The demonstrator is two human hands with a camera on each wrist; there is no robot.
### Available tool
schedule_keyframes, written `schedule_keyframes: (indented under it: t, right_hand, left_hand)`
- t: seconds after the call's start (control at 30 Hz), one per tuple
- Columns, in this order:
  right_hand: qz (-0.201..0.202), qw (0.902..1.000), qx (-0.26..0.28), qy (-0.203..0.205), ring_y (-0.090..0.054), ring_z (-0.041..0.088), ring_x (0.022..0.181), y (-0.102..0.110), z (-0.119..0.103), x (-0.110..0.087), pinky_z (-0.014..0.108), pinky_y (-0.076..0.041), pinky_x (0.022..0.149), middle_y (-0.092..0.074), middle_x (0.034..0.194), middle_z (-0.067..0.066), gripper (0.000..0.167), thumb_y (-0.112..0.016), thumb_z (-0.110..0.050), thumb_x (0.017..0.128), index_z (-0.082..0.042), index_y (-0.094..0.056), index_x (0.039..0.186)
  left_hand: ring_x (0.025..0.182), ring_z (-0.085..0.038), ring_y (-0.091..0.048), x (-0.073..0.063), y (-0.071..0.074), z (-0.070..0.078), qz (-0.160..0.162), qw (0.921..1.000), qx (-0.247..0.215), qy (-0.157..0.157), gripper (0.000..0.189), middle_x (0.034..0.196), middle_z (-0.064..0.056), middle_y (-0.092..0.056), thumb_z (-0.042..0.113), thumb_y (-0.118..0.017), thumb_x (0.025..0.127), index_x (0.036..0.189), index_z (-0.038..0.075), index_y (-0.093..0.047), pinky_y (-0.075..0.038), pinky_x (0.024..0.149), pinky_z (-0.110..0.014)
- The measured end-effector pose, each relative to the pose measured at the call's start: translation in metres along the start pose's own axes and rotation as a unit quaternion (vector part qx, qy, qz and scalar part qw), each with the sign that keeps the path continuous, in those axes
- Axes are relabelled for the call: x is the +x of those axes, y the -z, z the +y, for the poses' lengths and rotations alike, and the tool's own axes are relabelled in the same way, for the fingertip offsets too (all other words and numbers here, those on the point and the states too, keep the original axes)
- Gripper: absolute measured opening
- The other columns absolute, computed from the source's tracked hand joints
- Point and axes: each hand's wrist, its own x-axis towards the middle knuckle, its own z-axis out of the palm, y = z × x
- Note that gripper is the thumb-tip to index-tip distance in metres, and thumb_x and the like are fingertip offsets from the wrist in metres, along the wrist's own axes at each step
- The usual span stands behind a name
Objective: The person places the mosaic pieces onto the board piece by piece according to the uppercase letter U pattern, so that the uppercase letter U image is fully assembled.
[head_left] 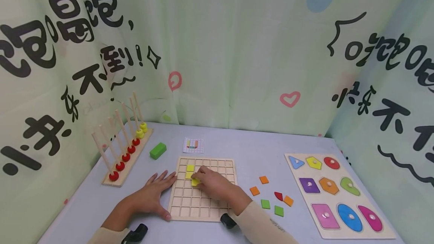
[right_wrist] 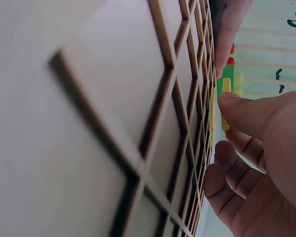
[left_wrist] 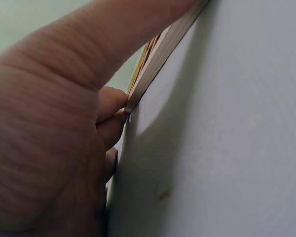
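Observation:
A wooden grid board [head_left: 184, 202] lies on the table, with two yellow square tiles [head_left: 190, 168] sitting one below the other in its upper left cells. My right hand [head_left: 217, 185] pinches another yellow tile [right_wrist: 226, 85] between thumb and finger, just over the board and close below those two. In the right wrist view that tile is on edge, apart from the grid, and the other fingers are loosely bent. At the board's left edge rests my left hand [head_left: 154, 195], fingers spread, thumb near the lower corner. The left wrist view shows the thumb and fingertips along the board's side [left_wrist: 158, 61].
Right of the board lie orange tiles [head_left: 263, 180], green tiles [head_left: 265, 204] and a red piece [head_left: 278, 196]. A shape puzzle [head_left: 315, 199] is farther right. Behind are a patterned card [head_left: 193, 145] and a green block [head_left: 158, 151]; a peg stand [head_left: 127, 170] with red and yellow beads stands left.

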Motion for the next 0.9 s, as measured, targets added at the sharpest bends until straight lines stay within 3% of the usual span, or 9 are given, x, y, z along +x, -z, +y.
schedule_keyframes:
  t: [0.53, 0.9]
  right_hand:
    - [-0.021, 0.9998, 0.002, -0.004, -0.048, 0.004, 0.078, -0.006, -0.01, 0.013, 0.017, -0.043, 0.069, -0.046, 0.1, -0.01, 0.034, -0.062, -0.02, 0.097, -0.016, -0.062, 0.131]
    - [-0.021, 0.9998, -0.002, 0.002, -0.049, 0.003, 0.08, -0.008, -0.011, 0.018, 0.017, -0.045, 0.074, -0.049, 0.104, -0.009, 0.033, -0.063, -0.019, 0.097, -0.017, -0.063, 0.13]
  left_hand:
    - [0.147, -0.031, -0.005, -0.001, 0.001, 0.003, -0.001, 0.9999, 0.008, 0.009, 0.126, 0.16, -0.001, -0.022, 0.071, -0.08, 0.053, 0.153, 0.012, -0.031, 0.003, 0.114, -0.056]
    - [0.148, -0.03, -0.004, 0.001, 0.0, 0.002, -0.001, 0.9997, 0.009, 0.024, 0.127, 0.16, 0.001, -0.021, 0.07, -0.082, 0.052, 0.154, 0.014, -0.031, 0.004, 0.114, -0.056]
